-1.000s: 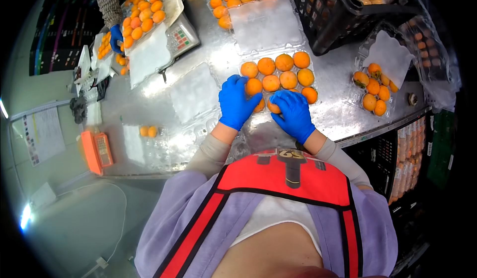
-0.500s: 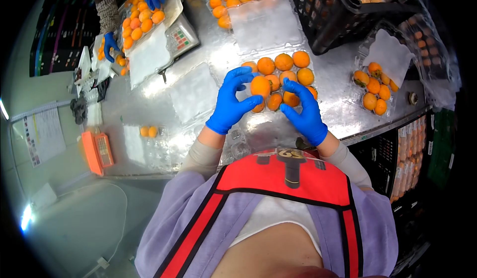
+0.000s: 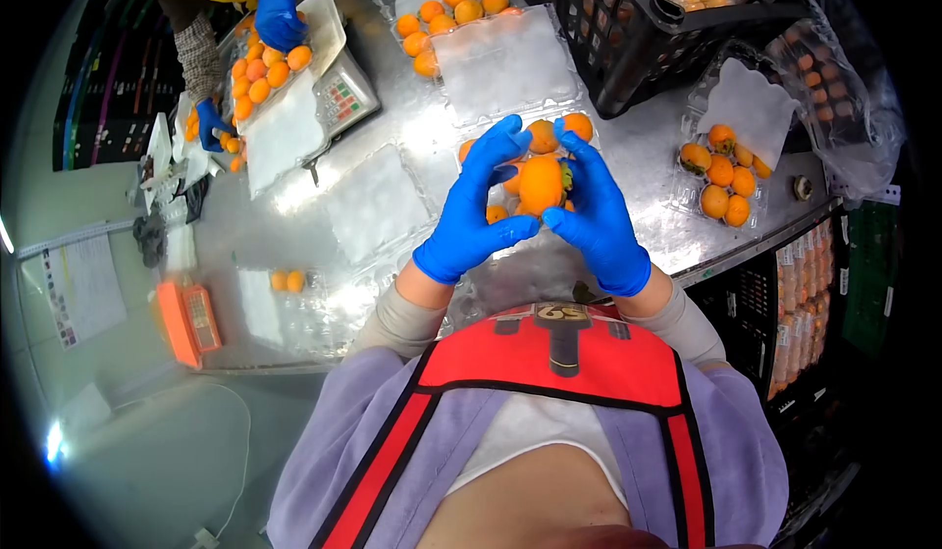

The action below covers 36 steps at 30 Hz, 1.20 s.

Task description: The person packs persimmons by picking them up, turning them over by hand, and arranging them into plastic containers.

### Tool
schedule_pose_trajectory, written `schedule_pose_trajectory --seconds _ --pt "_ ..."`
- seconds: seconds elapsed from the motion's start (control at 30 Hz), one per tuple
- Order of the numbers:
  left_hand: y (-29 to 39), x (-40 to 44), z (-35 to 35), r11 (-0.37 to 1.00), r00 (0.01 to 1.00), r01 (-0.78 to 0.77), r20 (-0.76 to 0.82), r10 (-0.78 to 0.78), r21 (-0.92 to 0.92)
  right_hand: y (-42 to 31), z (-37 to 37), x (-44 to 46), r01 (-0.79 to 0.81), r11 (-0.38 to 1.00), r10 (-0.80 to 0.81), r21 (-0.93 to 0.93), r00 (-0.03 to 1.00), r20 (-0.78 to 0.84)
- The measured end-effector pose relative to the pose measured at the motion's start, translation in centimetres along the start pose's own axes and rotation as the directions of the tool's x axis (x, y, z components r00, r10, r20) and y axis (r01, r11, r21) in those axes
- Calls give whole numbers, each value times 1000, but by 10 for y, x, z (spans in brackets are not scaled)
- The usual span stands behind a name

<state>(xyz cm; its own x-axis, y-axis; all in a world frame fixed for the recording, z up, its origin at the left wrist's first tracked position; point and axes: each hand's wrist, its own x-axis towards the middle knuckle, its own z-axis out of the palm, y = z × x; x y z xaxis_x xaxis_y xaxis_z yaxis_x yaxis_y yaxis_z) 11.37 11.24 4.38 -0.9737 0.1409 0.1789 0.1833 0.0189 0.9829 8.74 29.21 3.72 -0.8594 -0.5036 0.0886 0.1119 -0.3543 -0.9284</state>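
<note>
An orange persimmon (image 3: 541, 185) with a green calyx on its right side is raised between my two gloved hands. My left hand (image 3: 471, 210) curls round its left side, fingers above and thumb below. On the other side, my right hand (image 3: 603, 217) closes in by the calyx, fingertips and thumb at the fruit. Beneath my hands lies a clear plastic tray holding several persimmons (image 3: 543, 137), partly hidden by the gloves.
A black crate (image 3: 628, 68) with packed fruit stands at the back right. Other part-filled trays hold persimmons (image 3: 720, 171) at right and persimmons (image 3: 444, 23) at back. A co-worker's blue-gloved hand (image 3: 281, 24) is over fruit on a scale (image 3: 343, 98). An orange device (image 3: 186, 323) sits at left.
The held persimmon has come up and turned, so its calyx now shows on the right. My right hand has moved left onto it. The view has shifted slightly.
</note>
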Motion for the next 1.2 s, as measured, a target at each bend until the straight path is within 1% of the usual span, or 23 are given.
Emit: schedule_pose_trajectory --seconds 0.03,0.07,0.1,0.13,0.2,0.3,0.33,0.37,0.43,0.57,0.63,0.7,0.73,0.77,0.8,0.83,0.87,0.93,1.0,1.07,1.13,1.17,1.2 --pt "0 0 1 1000 1000 1 0 -1 -1 1 -1 0 105 984 -110 -147 993 -30" --pt "0 0 1 987 996 88 -3 -89 -138 -1 0 0 103 984 -109 -147 994 -31" --pt "-1 0 2 947 984 170 4 -176 -271 -5 2 1 190 945 -211 -264 976 -53" --pt "0 1 3 947 984 172 4 -177 -272 -7 3 1 268 886 -313 -379 948 -62" --pt "2 3 4 812 951 297 79 -299 -502 -4 0 0 293 841 -350 -455 936 -42" --pt "1 5 3 717 934 349 165 -315 -603 0 -4 1 379 717 -438 -586 898 44" --pt "0 5 4 717 934 349 164 -317 -603 1 -6 1 436 636 -485 -636 868 110" --pt "-1 6 5 734 937 345 164 -309 -585 2 -7 0 436 637 -484 -635 868 110" --pt "0 6 6 750 939 340 165 -301 -567 2 -9 0 461 514 -485 -723 852 199" --pt "17 7 8 818 955 291 98 -281 -496 -5 -3 0 442 605 -481 -662 866 138" --pt "18 6 7 831 961 265 62 -270 -489 -11 0 1 345 789 -395 -509 919 11" --pt "13 5 4 916 990 134 18 -138 -379 -6 -8 0 311 838 -352 -448 936 -8" --pt "12 4 3 916 990 135 17 -138 -379 -2 -11 1 276 881 -308 -386 951 -24" --pt "12 4 2 963 999 52 -3 -55 -263 1 -12 1 275 881 -308 -385 951 -24" --pt "11 4 2 989 999 -33 -13 32 -142 5 -12 2 217 950 -229 -224 973 -31" --pt "11 4 2 989 999 -33 -13 32 -142 6 -12 2 148 987 -149 -56 988 -24" --pt "12 3 2 996 998 -56 -29 54 -65 4 -10 2 148 987 -149 -56 989 -24" --pt "12 2 2 997 996 -77 -43 78 13 -2 -5 2 -44 980 39 195 999 32" --pt "11 2 2 973 990 -141 26 139 180 -2 -3 1 -76 978 70 195 997 34" --pt "12 4 2 966 988 -152 35 148 207 0 -3 1 -107 975 101 194 994 36" --pt "14 6 3 958 986 -164 44 158 234 4 -4 1 92 995 -92 -40 996 -12" --pt "16 7 3 980 992 -122 32 118 156 5 -4 1 91 995 -92 -40 996 -11" --pt "16 8 2 994 997 -79 24 77 78 5 -3 1 180 970 -189 -164 981 -37"
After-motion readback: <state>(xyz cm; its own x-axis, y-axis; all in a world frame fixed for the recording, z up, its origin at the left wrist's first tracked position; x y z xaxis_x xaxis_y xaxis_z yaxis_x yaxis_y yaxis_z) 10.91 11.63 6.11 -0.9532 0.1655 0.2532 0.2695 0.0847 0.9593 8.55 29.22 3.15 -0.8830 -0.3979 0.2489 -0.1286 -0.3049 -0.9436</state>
